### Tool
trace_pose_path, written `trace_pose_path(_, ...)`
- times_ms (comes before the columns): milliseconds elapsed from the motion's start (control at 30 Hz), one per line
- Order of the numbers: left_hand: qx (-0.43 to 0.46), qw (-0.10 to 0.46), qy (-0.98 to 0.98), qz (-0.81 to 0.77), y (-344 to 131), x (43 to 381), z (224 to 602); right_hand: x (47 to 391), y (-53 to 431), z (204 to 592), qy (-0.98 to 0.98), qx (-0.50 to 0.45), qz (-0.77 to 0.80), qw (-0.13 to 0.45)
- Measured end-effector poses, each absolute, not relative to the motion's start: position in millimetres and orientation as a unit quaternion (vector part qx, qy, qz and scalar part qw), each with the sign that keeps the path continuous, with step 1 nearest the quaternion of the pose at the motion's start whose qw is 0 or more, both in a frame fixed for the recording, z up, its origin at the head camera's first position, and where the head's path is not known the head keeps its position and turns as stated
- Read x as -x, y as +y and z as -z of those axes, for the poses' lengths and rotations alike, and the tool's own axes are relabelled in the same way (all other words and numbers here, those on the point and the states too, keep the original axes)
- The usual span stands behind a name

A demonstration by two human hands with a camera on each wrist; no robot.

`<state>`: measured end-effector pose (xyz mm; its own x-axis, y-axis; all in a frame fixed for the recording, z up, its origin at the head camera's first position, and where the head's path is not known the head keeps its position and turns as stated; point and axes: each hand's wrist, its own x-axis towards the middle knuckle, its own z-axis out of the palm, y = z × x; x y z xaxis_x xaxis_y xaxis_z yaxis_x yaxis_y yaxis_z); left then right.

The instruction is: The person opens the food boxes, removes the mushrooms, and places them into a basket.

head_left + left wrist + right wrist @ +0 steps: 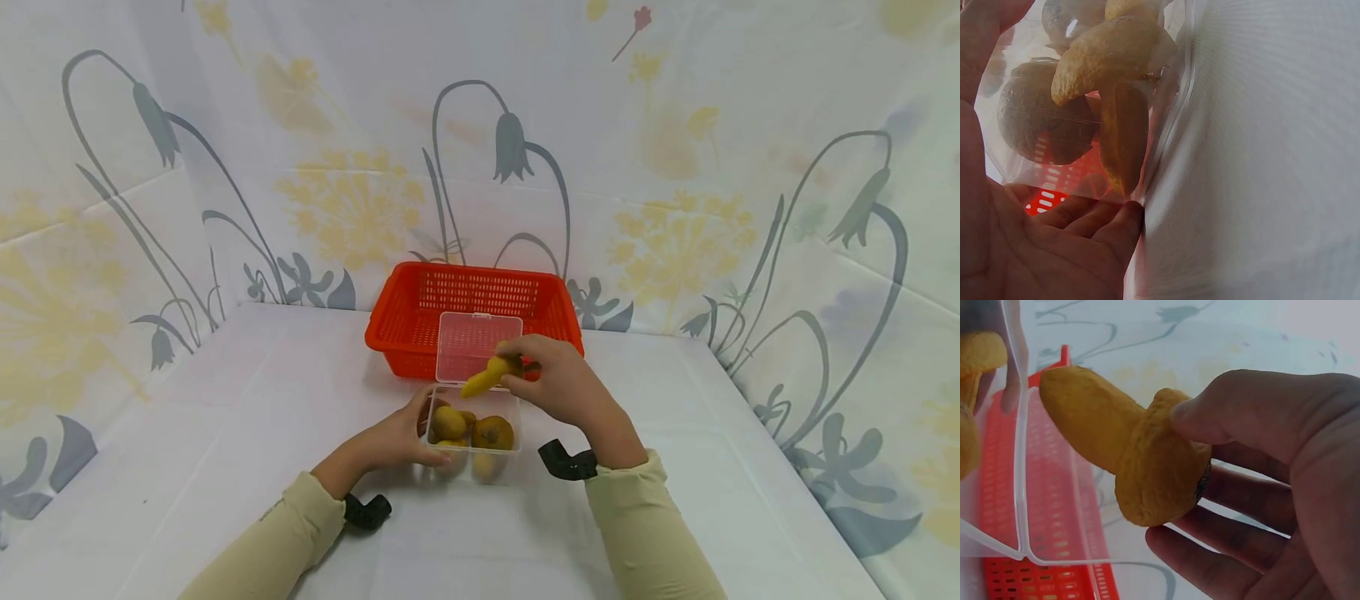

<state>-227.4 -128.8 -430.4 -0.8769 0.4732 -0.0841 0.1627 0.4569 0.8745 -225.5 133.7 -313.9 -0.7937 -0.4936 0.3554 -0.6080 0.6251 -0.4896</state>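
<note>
My right hand (pixel 555 379) pinches a yellow mushroom (pixel 1154 465) by its cap, thumb on one side and fingers on the other. Its stem points left and down, above the clear plastic box (pixel 491 451). The fingers and thumb of my left hand (pixel 393 433) hold the left side of this box. Inside lie another mushroom (pixel 1113 59) with a tan cap and several round brownish-yellow pieces, one of them a larger orange-brown piece (pixel 492 432). The hinged lid (pixel 480 329) stands raised at the back of the box.
A red perforated basket (pixel 408 362) stands right behind the box, and the raised lid overlaps it in the head view. White cloth (pixel 247 458) covers the table. A floral-printed curtain (pixel 637 167) hangs behind and at both sides.
</note>
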Motion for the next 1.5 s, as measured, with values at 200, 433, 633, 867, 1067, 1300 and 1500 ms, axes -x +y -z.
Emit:
trace_pose_path(200, -0.189, 0.156, 0.837, -0.489, -128.8, 227.2, 430.6, 230.3, 141.4, 312.6, -0.884, -0.306, -0.325, 0.135)
trace_pose_path(433, -0.192, 0.151, 0.839, -0.487, -128.7, 227.1, 430.9, 235.2, 145.2, 312.9, -0.87, -0.292, -0.358, 0.173)
trace_pose_path(633, -0.189, 0.151, 0.841, -0.484, -129.0, 227.6, 432.1, 238.8, 145.5, 315.4, -0.845, -0.286, -0.409, 0.19)
trace_pose_path(867, -0.191, 0.152, 0.841, -0.482, -129.3, 228.0, 432.1, 242.2, 147.0, 317.7, -0.834, -0.249, -0.442, 0.216)
trace_pose_path(1067, -0.195, 0.154, 0.836, -0.489, -129.3, 229.2, 431.5, 246.4, 147.4, 319.6, -0.817, -0.215, -0.479, 0.239)
trace_pose_path(1300, -0.191, 0.155, 0.838, -0.487, -129.5, 229.4, 431.7, 251.4, 147.6, 325.2, -0.802, -0.175, -0.51, 0.257)
trace_pose_path(1500, -0.19, 0.154, 0.839, -0.486, -129.0, 228.7, 431.4, 258.3, 149.7, 333.8, -0.795, -0.142, -0.52, 0.277)
